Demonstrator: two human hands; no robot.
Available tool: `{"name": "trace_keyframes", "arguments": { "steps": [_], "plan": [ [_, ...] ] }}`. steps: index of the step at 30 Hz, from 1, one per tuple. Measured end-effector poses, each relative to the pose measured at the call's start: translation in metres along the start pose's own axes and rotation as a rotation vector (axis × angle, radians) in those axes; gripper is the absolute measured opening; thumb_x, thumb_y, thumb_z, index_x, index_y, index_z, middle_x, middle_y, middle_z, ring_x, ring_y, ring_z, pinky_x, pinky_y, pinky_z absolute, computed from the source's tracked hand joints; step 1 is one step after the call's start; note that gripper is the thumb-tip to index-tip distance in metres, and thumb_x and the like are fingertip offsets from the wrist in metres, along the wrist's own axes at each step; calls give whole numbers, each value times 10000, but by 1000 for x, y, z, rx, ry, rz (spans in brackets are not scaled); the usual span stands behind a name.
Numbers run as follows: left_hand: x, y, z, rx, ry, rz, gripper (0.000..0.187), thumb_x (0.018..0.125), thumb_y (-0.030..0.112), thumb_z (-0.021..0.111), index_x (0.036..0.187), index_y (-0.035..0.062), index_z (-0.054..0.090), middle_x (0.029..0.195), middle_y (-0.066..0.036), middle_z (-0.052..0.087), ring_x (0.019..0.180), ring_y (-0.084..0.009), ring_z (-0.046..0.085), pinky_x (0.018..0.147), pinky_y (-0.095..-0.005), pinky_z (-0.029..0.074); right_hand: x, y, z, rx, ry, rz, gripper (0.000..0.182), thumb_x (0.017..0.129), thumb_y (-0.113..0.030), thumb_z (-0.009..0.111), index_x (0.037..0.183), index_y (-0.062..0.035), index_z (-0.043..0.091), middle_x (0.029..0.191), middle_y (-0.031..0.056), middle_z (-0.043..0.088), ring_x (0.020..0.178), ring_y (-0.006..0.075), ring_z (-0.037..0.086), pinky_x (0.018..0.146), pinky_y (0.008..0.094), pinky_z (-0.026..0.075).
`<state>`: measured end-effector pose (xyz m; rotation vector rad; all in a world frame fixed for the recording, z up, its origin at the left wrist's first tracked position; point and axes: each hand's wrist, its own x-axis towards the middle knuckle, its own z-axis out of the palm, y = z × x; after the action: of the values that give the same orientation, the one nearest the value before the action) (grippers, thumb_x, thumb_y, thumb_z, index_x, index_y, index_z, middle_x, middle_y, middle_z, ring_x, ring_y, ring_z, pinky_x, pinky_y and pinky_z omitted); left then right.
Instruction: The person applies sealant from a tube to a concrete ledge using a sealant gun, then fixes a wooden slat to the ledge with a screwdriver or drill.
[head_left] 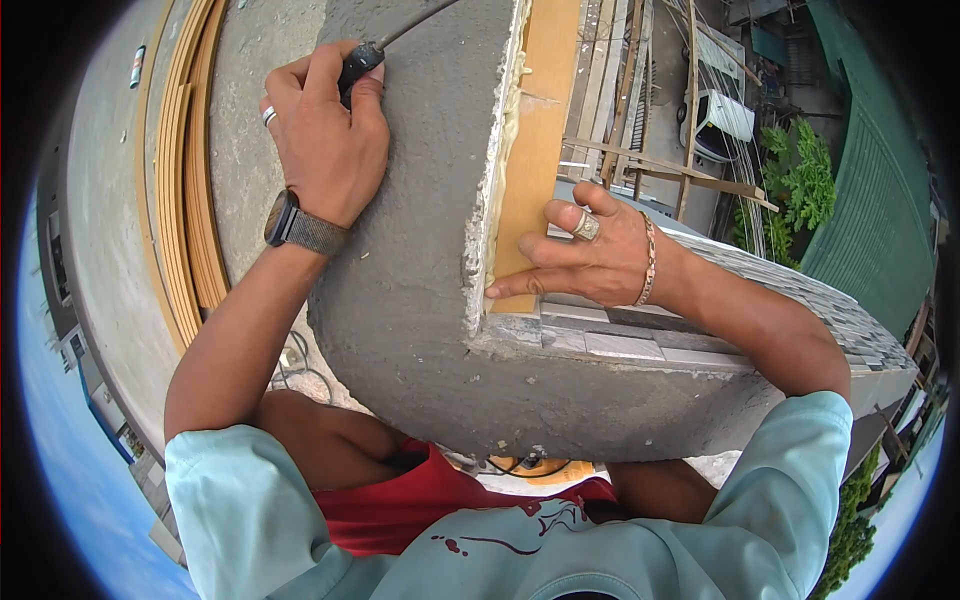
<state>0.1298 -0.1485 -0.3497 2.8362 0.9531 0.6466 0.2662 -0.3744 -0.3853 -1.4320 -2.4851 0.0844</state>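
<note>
My left hand [330,130] is closed around the black handle of a tool [358,66], resting over the grey cement ledge [420,200]. A thin dark shaft [415,25] runs from the handle to the top edge, where its far end is out of view. My right hand [590,250] holds nothing; its fingers are apart over a tan wooden board [540,130]. One fingertip touches the board's left edge, near the bottom of a strip of yellowish foam [509,130]. Rough white plaster [478,210] borders that strip.
Long wooden strips [180,190] lie on the concrete at the left, with a small can [137,67] beyond. Grey tiles [620,345] line the ledge below the board. Far down at the right are a white vehicle [722,122], planks and a green roof [860,180].
</note>
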Motion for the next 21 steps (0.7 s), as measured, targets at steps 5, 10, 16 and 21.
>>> {"name": "trace_keyframes", "arguments": {
  "steps": [5,10,16,21],
  "plan": [
    [0,1,-1,13,-7,-5,268,869,297,549,1055,106,579,969,-133,491,878,-239,472,746,-341,404,1,7,-3,-34,10,15,569,750,-235,522,1273,-431,411,929,-63,385,988,132,380,843,308,286],
    [0,0,0,-4,0,1,264,870,292,547,1052,103,578,976,-132,486,877,-239,473,745,-342,406,2,12,-2,-57,15,25,548,771,-225,511,1264,-447,417,934,-68,395,985,129,388,835,307,280],
    [0,3,-1,-1,-10,-13,255,870,278,548,1048,98,578,969,-127,484,865,-234,476,754,-338,404,2,17,0,-65,45,35,523,765,-249,529,1242,-447,448,925,-70,406,960,141,393,820,305,285],
    [1,2,-2,2,-12,0,257,870,273,548,1051,93,576,968,-128,482,869,-235,476,762,-338,401,3,22,0,-87,60,34,507,774,-253,526,1234,-454,453,923,-72,410,945,139,392,799,302,298]
  ]
}}
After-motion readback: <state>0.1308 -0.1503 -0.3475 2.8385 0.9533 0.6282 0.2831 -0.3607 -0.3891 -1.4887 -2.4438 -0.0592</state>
